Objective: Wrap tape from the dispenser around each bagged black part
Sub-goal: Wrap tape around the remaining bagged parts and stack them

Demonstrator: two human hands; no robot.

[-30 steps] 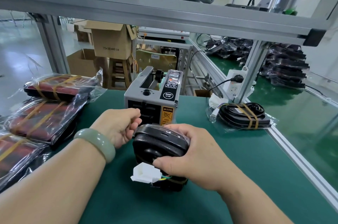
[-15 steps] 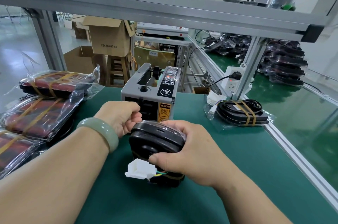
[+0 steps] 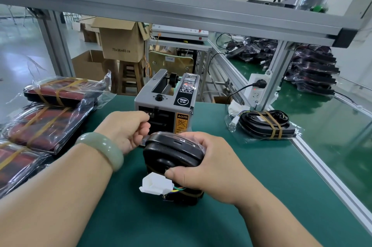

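My right hand grips a bagged black part standing on edge on the green mat, its white connector and coloured wires hanging at the front. My left hand, with a pale green bangle on the wrist, is closed in front of the slot of the grey tape dispenser and pinches a short strip of tape against the part's upper left edge. The dispenser stands just behind both hands.
Several taped bagged parts lie stacked at the left. One taped black part lies at the right near an aluminium post and a power strip. An aluminium rail edges the mat on the right. A beam crosses overhead.
My left hand has drawn slightly away from the dispenser slot toward the part's top edge, with tape now between fingers and part. The right hand keeps its grip.
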